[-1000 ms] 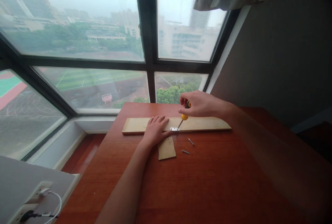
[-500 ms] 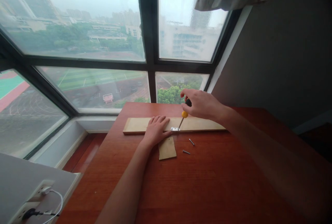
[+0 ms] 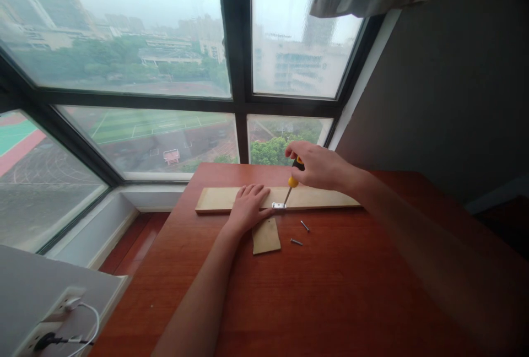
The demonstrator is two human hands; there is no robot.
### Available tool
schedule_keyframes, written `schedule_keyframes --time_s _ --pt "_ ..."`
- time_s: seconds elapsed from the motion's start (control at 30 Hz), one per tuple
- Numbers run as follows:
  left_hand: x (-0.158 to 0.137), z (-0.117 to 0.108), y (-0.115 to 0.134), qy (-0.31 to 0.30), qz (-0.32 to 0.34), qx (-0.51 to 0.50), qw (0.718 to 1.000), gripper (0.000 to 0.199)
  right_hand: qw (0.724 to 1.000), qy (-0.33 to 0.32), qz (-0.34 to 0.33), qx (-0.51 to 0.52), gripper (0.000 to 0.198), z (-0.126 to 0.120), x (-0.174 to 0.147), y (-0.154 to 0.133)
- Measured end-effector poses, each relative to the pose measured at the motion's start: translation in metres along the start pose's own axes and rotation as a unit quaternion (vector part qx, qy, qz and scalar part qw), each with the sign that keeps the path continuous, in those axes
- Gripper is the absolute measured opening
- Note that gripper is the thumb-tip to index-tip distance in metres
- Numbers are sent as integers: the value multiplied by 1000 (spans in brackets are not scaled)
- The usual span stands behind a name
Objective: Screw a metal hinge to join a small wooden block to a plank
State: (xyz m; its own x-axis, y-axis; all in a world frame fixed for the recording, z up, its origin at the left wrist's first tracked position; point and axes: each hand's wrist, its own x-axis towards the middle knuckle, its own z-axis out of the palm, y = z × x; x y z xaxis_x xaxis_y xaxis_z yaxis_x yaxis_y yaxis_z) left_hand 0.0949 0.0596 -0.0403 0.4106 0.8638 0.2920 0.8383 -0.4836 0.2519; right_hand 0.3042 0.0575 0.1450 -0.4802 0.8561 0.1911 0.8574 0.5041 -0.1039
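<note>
A long pale wooden board lies across the table. My left hand rests flat on it with the fingers stretched out, its thumb beside a small silvery metal bracket at the board's near edge. My right hand is closed round the black and yellow handle of a screwdriver. The screwdriver leans, its tip down at the right end of the bracket; whether a screw sits under the tip is too small to tell.
A small flat wooden piece with a hole lies nearer me. Two loose screws lie to its right on the reddish-brown table. Windows stand behind the table, and a wall socket with plugged cords is at the lower left.
My right hand has turned slightly on the screwdriver, and more of the handle shows between the fingers. My left hand, the board and the bracket have stayed put.
</note>
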Motion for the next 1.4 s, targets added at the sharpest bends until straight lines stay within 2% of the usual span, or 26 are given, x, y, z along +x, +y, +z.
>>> schedule_keyframes --time_s 0.07,0.13,0.27,0.4,0.5,0.6,0.7,0.77,0.87,0.97,1.07,1.2,1.27,1.33,1.4 --pt "0 0 0 -1 -2 2 1000 54 1000 -5 -9 12 24 0 0 2" --pt "0 1 0 0 -2 4 1000 54 999 17 18 -27 22 2 0 3" --pt "0 2 -1 5 3 8 1000 55 992 45 63 -104 37 5 -1 2" --pt "0 2 -1 6 5 10 1000 55 999 35 11 -15 24 4 -2 4" --pt "0 2 -1 6 6 12 1000 55 997 25 -37 64 23 4 -3 9" --pt "0 2 -1 4 3 13 1000 55 998 44 -1 38 20 6 -3 10" --pt "0 1 -1 1 2 13 1000 55 996 64 55 -26 31 7 -3 7" --pt "0 1 -1 -1 3 11 1000 56 995 62 67 -37 32 6 -4 5" --pt "0 1 0 -3 1 12 1000 55 999 30 30 20 25 2 -3 7" --pt "0 1 0 -1 0 16 1000 55 997 -2 -12 75 27 0 -2 10" --pt "0 2 0 1 0 19 1000 54 999 29 29 10 26 2 -1 9" --pt "0 2 0 0 1 21 1000 55 991 58 88 -83 38 6 -1 3" --pt "0 1 0 1 3 19 1000 55 994 55 74 -57 32 7 -2 3" --pt "0 0 0 2 6 19 1000 55 999 41 31 12 22 6 -3 4" --pt "0 1 0 4 7 19 1000 54 997 26 -7 69 24 6 -4 6"
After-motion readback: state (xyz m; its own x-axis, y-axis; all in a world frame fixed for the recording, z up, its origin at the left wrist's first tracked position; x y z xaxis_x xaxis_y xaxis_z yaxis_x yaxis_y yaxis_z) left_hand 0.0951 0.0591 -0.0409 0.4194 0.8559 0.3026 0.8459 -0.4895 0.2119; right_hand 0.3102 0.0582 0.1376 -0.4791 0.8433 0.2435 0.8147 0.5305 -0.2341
